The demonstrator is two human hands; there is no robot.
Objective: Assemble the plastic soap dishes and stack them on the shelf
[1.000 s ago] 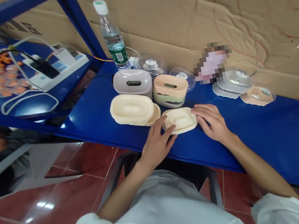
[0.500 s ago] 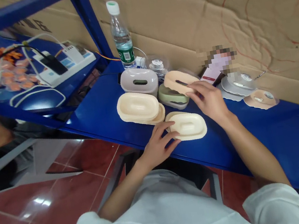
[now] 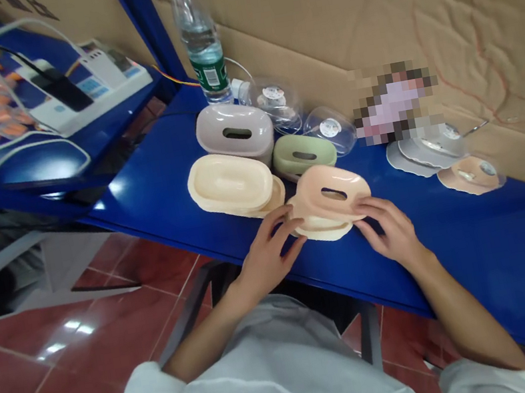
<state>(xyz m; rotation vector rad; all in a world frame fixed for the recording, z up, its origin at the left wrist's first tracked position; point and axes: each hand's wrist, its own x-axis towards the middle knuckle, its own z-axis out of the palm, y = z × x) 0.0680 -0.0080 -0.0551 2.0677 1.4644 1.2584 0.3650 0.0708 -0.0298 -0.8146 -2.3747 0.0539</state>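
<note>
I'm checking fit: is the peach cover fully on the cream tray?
Not fully on: the peach cover sits askew, and the near rim of the cream tray shows.

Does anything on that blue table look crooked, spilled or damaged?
The peach slotted cover sits askew over a cream tray, its edge in the right hand, leaving the tray's near rim exposed. No spill or damage shows.

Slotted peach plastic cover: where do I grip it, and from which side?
Probably the rim of its rounded right end, from the right: that end of the slotted peach plastic cover juts past the cream plastic tray below, and the right hand has it there.
</note>
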